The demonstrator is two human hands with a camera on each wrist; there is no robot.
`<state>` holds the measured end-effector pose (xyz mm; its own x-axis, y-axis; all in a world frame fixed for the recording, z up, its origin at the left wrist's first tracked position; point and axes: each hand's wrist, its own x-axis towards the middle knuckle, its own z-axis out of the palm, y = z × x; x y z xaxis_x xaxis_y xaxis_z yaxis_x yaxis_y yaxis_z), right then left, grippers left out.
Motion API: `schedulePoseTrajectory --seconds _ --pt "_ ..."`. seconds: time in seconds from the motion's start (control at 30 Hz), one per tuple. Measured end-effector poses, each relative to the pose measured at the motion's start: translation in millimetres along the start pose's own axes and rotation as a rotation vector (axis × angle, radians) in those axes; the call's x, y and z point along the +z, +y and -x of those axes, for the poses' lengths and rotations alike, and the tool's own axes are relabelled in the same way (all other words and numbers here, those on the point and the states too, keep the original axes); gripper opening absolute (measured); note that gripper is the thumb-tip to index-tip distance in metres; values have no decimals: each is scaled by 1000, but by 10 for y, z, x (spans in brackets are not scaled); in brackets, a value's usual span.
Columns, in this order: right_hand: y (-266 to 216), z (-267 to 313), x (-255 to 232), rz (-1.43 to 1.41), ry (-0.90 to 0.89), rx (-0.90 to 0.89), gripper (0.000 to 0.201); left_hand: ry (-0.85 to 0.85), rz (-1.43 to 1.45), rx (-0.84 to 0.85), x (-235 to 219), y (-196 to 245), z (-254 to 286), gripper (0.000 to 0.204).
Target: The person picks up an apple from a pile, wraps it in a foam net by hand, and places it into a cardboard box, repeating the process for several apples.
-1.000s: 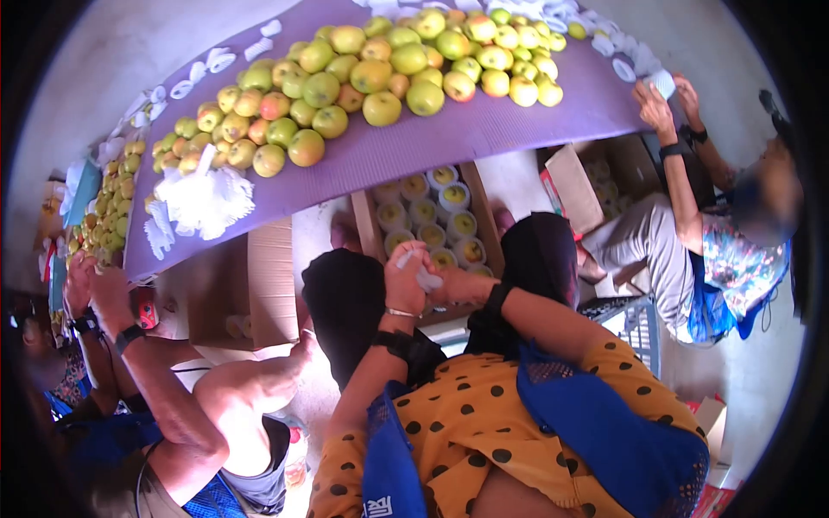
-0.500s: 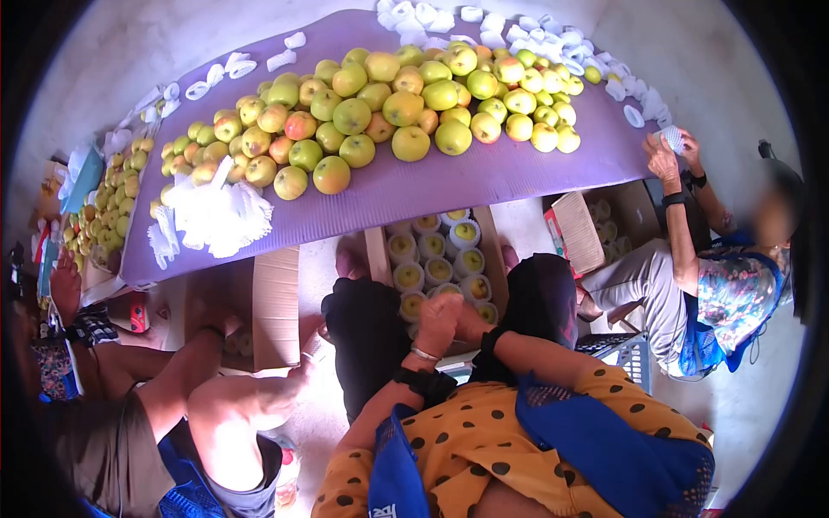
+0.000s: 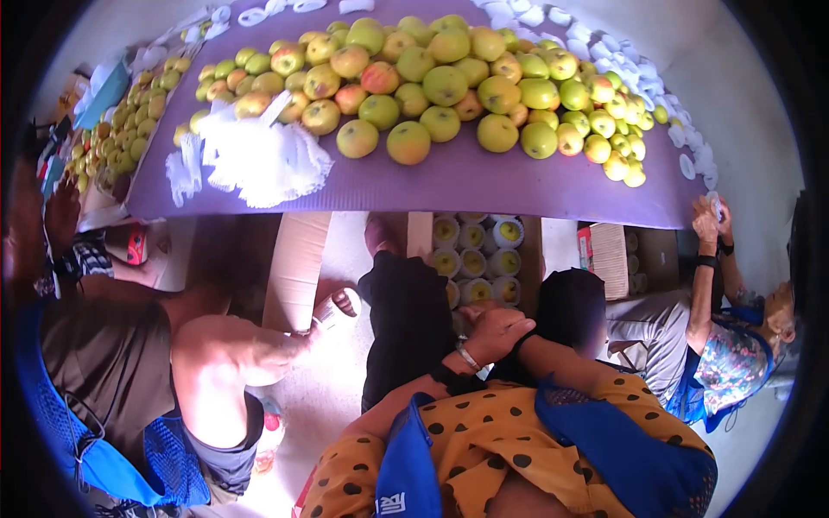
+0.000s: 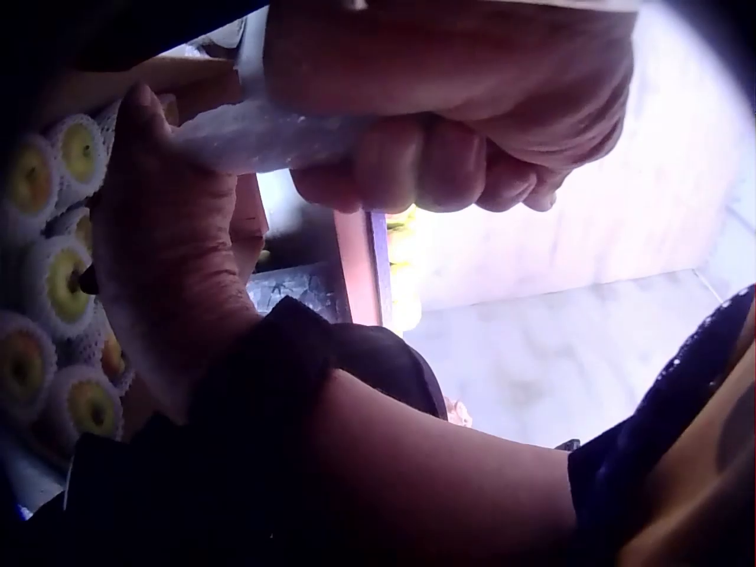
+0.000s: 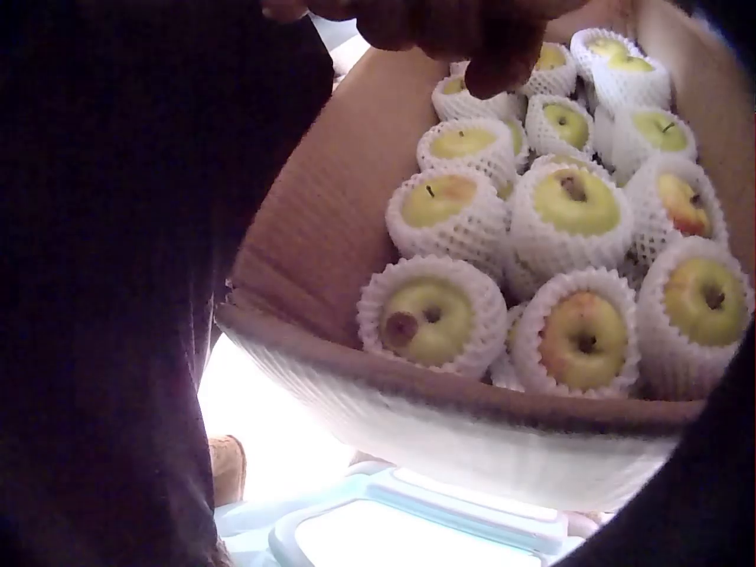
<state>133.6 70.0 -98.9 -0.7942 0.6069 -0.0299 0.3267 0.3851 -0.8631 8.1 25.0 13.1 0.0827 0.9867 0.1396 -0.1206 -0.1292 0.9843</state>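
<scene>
In the head view both hands meet low over the near end of a cardboard box. My left hand [image 3: 499, 332], with a bracelet at the wrist, lies across my right hand [image 3: 474, 311] and hides much of it. The left wrist view has the left fingers curled around a whitish, translucent piece [image 4: 278, 136]. Its other end runs into the right hand [image 4: 177, 248], beside the raised thumb. What the piece is made into I cannot tell. Netted apples [image 5: 573, 213] stand in the box [image 5: 319, 201], below dark fingers [image 5: 496, 53] in the right wrist view.
A purple-topped table [image 3: 389, 194] bears piled loose apples [image 3: 445, 85] and stacked white foam nets [image 3: 268, 160]. Seated people work at either side, one holding a white net [image 3: 715, 205] at right. An open carton [image 3: 298, 268] stands at left, another carton [image 3: 609, 259] at right.
The head view has turned, so the table sits higher and the hands lower and further right. My left hand has swung from upright to lying rightward across the right hand.
</scene>
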Motion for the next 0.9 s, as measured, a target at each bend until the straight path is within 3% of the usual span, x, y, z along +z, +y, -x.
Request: schedulePoseTrajectory --seconds 0.17,0.4,0.47,0.53,0.63,0.7,0.73,0.9 --pt "35 46 -25 -48 -12 0 23 -36 56 -62 -8 13 1 33" --pt "-14 -217 75 -94 74 -15 24 -14 0 -13 -67 15 -12 30" --pt "-55 -252 163 -107 114 -27 25 84 236 -177 -86 -11 -3 28" --pt "-87 -433 220 -109 170 -6 25 121 164 -18 -207 -66 -6 28" --pt "-13 -204 81 -81 279 69 25 321 347 24 -316 -114 -77 28" --pt "-89 -189 37 -130 219 332 27 441 533 27 -339 -80 -103 33" --pt "-137 -169 -7 -129 240 341 27 468 621 17 -366 -70 -103 36" --pt "-265 -150 -101 41 221 466 26 302 392 -27 -352 -176 4 31"
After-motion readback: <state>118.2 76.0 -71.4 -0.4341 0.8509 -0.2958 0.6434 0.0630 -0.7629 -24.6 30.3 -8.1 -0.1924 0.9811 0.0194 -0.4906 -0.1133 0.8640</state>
